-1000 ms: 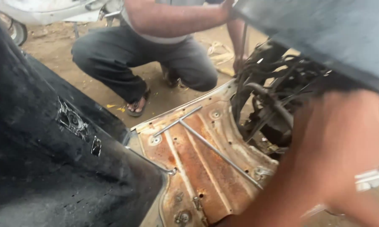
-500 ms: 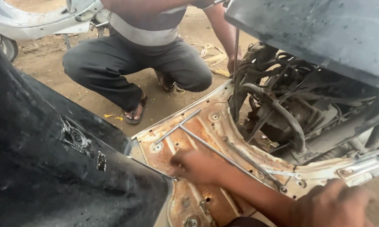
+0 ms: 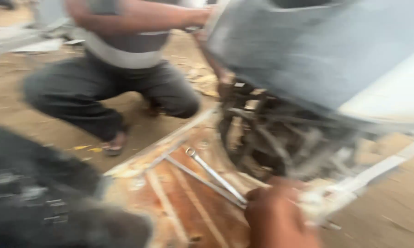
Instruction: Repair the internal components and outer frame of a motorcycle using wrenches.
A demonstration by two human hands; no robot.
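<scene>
Wrench (image 3: pixel 215 177) now lies across the rusty floor plate (image 3: pixel 188 202), gripped at its near end by one hand (image 3: pixel 273 216) that was flat there before; other hand unseen

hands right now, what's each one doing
Left: not in view.
Right hand: closed on the end of a ring spanner over the rusty panel.

Blurred frame: a hand (image 3: pixel 276 216) low in the middle grips the near end of a long silver ring spanner (image 3: pixel 215 175), which slants up and left from the fingers (image 3: pixel 257 196) over a rusty orange metal panel (image 3: pixel 188 206). Above the fingers, tangled dark cables (image 3: pixel 271 138). Beyond, a person squatting in grey trousers (image 3: pixel 106 92).
</scene>
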